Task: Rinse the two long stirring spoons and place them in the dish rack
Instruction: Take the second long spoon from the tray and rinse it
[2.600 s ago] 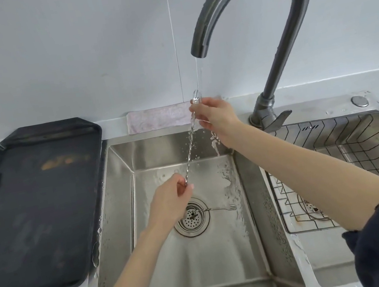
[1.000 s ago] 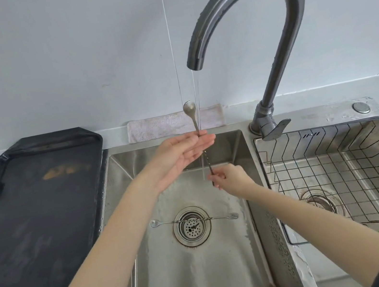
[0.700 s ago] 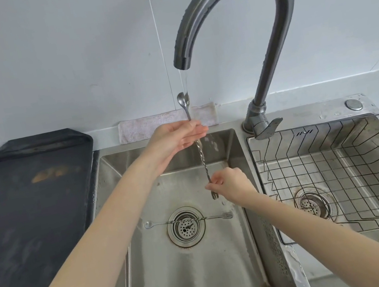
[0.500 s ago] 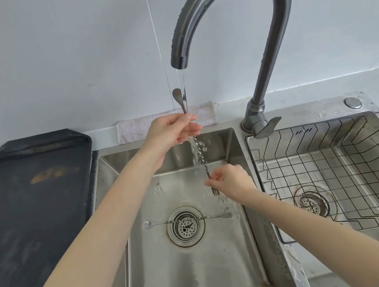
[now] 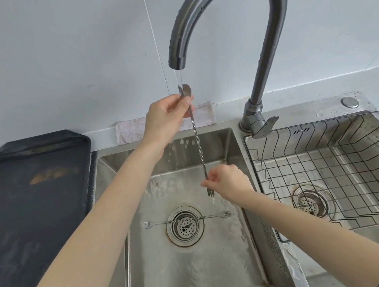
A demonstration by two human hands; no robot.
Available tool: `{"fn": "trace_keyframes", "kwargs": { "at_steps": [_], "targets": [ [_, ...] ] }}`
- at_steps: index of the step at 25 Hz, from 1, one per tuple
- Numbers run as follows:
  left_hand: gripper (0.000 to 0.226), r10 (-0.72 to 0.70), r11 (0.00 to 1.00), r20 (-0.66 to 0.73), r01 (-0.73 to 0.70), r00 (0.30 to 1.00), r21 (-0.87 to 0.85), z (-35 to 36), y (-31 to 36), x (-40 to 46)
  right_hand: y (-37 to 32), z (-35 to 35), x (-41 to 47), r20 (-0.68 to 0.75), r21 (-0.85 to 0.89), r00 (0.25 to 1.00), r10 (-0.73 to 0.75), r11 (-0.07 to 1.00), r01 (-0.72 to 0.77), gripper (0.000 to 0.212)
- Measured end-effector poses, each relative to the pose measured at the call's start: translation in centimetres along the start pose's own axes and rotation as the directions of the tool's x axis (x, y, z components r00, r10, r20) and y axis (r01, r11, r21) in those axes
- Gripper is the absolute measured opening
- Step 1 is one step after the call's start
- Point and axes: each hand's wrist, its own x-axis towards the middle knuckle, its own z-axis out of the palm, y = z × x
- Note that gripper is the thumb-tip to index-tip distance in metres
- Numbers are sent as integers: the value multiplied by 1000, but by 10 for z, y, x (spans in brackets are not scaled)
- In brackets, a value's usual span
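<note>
A long twisted stirring spoon [image 5: 197,142] hangs upright under the running faucet [image 5: 230,9]. Its bowl is at the top in the water stream and its small fork end points down. My left hand [image 5: 168,116] pinches it just below the bowl. My right hand [image 5: 228,180] pinches the shaft near the fork end. A second stirring spoon [image 5: 157,224] lies flat across the drain on the floor of the left sink basin [image 5: 156,275]. The wire dish rack [image 5: 339,167] sits in the right basin and holds nothing.
A black tray [image 5: 30,209] lies on the counter to the left of the sink. A folded pale cloth [image 5: 128,133] rests behind the basin by the wall. The faucet lever [image 5: 265,127] overhangs the rack's back left corner.
My left hand has slid up the spoon to just under the bowl, and the bowl now sits in the water stream. My right hand stays near the fork end.
</note>
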Motion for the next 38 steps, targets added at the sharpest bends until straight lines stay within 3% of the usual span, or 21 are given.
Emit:
{"fn": "trace_keyframes", "kwargs": {
  "at_steps": [5, 12, 14, 19, 23, 30, 33, 38],
  "targets": [
    [20, 54, 998, -2, -54, 999, -44, -1, 6, -3, 0, 1, 0, -12, -17, 1000, -2, 1000, 2, 26],
    [25, 86, 992, -131, -98, 988, -85, -3, 5, -1, 3, 1, 0, -44, -12, 999, -30, 1000, 29, 24],
    [13, 83, 989, -102, -95, 991, -116, -5, 6, -1, 4, 2, 0, -46, -3, 999, -28, 1000, 28, 25],
    [20, 75, 986, -54, -82, 996, -142, -3, 10, -1, 1, 5, -2, -44, 15, 998, -36, 999, 37, 31],
    [10, 75, 981, -77, -87, 994, -171, 0, 13, 1, -3, 4, -1, -36, 3, 999, -32, 999, 32, 33],
    [34, 77, 993, 61, -71, 995, -94, -1, 20, -2, -8, 0, 3, -63, 61, 997, -33, 997, 37, 28],
    [27, 113, 989, 23, -110, 993, -101, -3, 18, -1, -12, -2, 4, -53, 83, 998, -42, 995, 46, 26],
    [16, 71, 963, -59, -84, 996, -255, -14, 17, 2, -30, -15, 19, -127, 166, 987, -104, 978, 124, 26]
  ]
}}
